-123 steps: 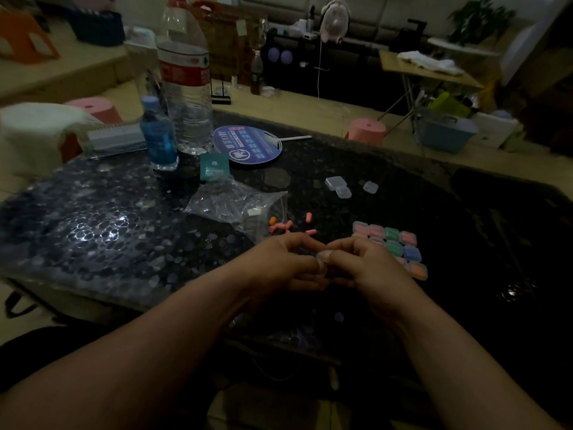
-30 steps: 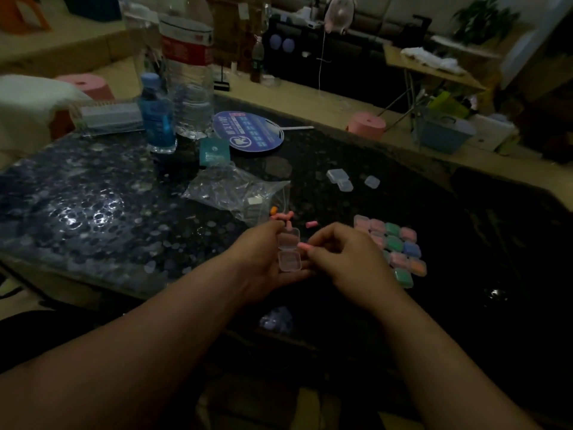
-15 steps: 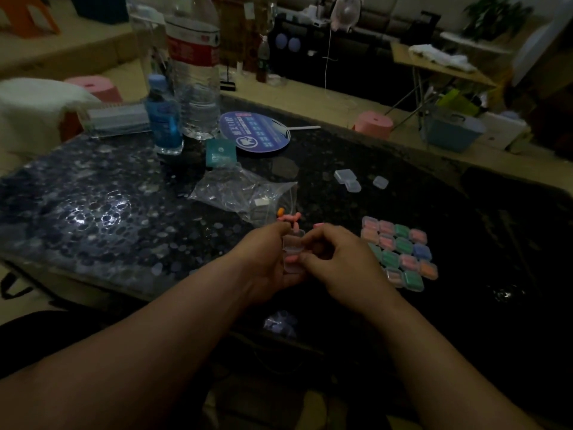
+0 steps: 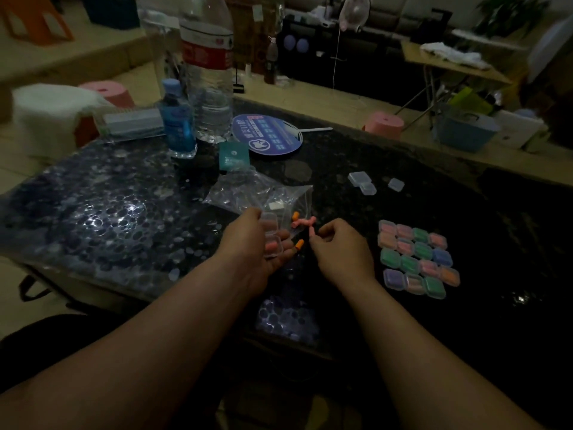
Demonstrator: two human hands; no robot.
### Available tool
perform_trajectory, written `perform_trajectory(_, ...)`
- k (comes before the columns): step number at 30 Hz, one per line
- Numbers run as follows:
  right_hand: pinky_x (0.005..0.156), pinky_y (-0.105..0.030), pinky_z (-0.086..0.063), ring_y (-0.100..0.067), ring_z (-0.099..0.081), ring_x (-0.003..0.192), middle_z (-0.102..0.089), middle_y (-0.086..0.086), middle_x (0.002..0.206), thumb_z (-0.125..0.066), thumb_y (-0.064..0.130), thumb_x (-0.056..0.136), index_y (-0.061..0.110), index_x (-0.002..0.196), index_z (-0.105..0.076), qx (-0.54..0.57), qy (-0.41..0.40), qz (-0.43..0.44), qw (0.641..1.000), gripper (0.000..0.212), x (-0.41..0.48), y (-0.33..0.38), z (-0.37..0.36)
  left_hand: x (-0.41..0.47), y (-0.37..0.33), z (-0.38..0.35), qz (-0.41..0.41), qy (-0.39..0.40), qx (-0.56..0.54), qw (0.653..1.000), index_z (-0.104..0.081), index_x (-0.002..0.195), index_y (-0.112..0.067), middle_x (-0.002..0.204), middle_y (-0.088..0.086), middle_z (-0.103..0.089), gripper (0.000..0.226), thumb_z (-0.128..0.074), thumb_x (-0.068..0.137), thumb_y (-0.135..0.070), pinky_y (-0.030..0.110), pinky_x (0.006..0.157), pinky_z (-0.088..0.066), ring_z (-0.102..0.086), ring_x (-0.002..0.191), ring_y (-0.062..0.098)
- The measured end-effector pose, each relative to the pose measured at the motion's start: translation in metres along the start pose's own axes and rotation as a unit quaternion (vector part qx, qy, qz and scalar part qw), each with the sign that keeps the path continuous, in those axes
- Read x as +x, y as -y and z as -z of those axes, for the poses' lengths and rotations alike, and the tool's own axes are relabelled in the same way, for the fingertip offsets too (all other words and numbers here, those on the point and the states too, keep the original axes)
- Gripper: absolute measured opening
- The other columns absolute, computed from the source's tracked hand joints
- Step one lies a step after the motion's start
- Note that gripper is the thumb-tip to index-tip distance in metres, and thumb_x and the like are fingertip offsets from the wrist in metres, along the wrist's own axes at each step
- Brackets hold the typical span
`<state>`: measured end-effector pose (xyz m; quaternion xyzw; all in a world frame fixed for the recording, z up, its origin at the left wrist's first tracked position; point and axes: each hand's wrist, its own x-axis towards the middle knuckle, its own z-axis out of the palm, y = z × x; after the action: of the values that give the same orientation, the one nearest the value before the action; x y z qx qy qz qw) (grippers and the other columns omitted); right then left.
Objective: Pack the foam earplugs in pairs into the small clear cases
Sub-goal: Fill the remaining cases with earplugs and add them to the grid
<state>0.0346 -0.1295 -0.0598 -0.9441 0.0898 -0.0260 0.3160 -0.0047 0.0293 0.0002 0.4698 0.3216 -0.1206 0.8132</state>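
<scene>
Left hand (image 4: 255,254): palm up, fingers and thumb wrapped round the open case (image 4: 273,235).
Open case: lid swung to the far side and base on the near side, mouth facing up and right. It is held just above the table (image 4: 341,169).
First plug (image 4: 271,246): pinkish, lying flat in the base.
Right hand (image 4: 339,248): just right of the open case, fingers pinching a pink plug (image 4: 311,234).
Pink plug: long axis roughly upright and poking above the fingers. It is right of the open case and not touching it.
Key relation: the base mouth lies to the left of the pinched plug. The right hand carries and the left presents.
Orange plug (image 4: 299,244): between the open case and the pink plug, at the left fingertips. I cannot tell whether it is held or resting.
Loose plugs (image 4: 302,223): on the table just beyond the open case.
Filled cases (image 4: 415,259): a block well right of the open case.
Empty cases (image 4: 361,183): beyond and right of the open case.
Bag (image 4: 254,190): just beyond the open case.
Step (judged): the second plug of the pair is going in.
Next move needs: a short carry left, then laying the plug down beside the first.
Risk: the orange plug sits in the path and could be knocked.
</scene>
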Motion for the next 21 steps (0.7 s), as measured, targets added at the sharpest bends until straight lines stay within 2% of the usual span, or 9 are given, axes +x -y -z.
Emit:
perform_trajectory(3, 0.069, -0.034, -0.041, -0.02, -0.057, 0.08, -0.064, 0.007, 0.087, -0.062, 0.054, 0.098, 0.027, 0.092, -0.064, -0.047, -0.011, -0.016, 0.999, 0.027, 0.005, 0.007, -0.004, -0.002, 0.001, -0.001, -0.002, -0.001, -0.005, 1.0, -0.061, 0.115, -0.006, 0.106, 0.016, -0.07, 0.044, -0.038, 0.107, -0.042, 0.039, 0.076, -0.06, -0.069, 0.088, 0.026)
perform_trajectory(6, 0.065, -0.035, -0.039, -0.021, -0.055, 0.076, -0.064, 0.005, 0.085, -0.06, 0.053, 0.099, 0.026, 0.087, -0.065, -0.081, -0.014, -0.018, 0.996, 0.03, 0.007, 0.013, -0.007, -0.003, 0.001, 0.0, -0.002, 0.001, -0.002, 1.0, -0.06, 0.114, -0.005, 0.096, 0.015, -0.069, 0.042, -0.037, 0.108, -0.04, 0.039, 0.08, -0.059, -0.068, 0.075, 0.023)
perform_trajectory(9, 0.063, -0.034, -0.038, -0.019, -0.055, 0.073, -0.063, 0.007, 0.081, -0.061, 0.05, 0.099, 0.026, 0.083, -0.066, -0.08, -0.005, -0.028, 0.996, 0.029, 0.008, 0.013, -0.005, -0.003, 0.0, -0.002, 0.004, 0.006, 0.001, 1.0, -0.059, 0.11, -0.004, 0.092, 0.015, -0.068, 0.041, -0.036, 0.108, -0.038, 0.038, 0.074, -0.059, -0.067, 0.074, 0.023)
perform_trajectory(12, 0.066, -0.033, -0.041, -0.02, -0.064, 0.084, -0.07, 0.008, 0.09, -0.065, 0.049, 0.097, 0.024, 0.083, -0.069, -0.022, 0.002, -0.039, 0.999, 0.028, 0.007, 0.003, 0.003, -0.005, 0.0, -0.005, 0.016, 0.025, 0.004, 1.0, -0.063, 0.1, -0.009, 0.091, 0.013, -0.066, 0.04, -0.036, 0.108, -0.037, 0.036, 0.068, -0.058, -0.064, 0.078, 0.023)
perform_trajectory(14, 0.067, -0.033, -0.044, -0.018, -0.066, 0.086, -0.072, 0.007, 0.093, -0.069, 0.043, 0.097, 0.023, 0.086, -0.068, 0.045, 0.007, -0.044, 0.998, 0.023, -0.002, -0.003, 0.018, -0.005, 0.003, -0.008, 0.031, 0.042, 0.003, 0.999, -0.065, 0.107, -0.009, 0.101, 0.016, -0.067, 0.04, -0.037, 0.107, -0.037, 0.038, 0.066, -0.06, -0.066, 0.084, 0.025)
perform_trajectory(17, 0.061, -0.032, -0.047, -0.017, -0.068, 0.079, -0.071, 0.004, 0.084, -0.075, 0.033, 0.096, 0.022, 0.09, -0.067, 0.094, -0.002, -0.018, 0.995, 0.015, -0.021, -0.007, 0.048, -0.008, 0.008, -0.016, 0.057, 0.079, 0.018, 0.995, -0.062, 0.127, -0.01, 0.115, 0.022, -0.067, 0.042, -0.038, 0.108, -0.039, 0.041, 0.071, -0.061, -0.069, 0.091, 0.03)
perform_trajectory(21, 0.065, -0.026, -0.053, -0.002, -0.069, 0.077, -0.073, 0.01, 0.086, -0.076, 0.037, 0.097, 0.03, 0.093, -0.068, 0.105, 0.019, 0.078, 0.991, 0.011, -0.046, -0.002, 0.083, -0.01, 0.013, -0.025, 0.074, 0.138, 0.028, 0.987, -0.058, 0.132, -0.018, 0.109, 0.022, -0.07, 0.036, -0.046, 0.106, -0.04, 0.043, 0.064, -0.064, -0.073, 0.085, 0.032)
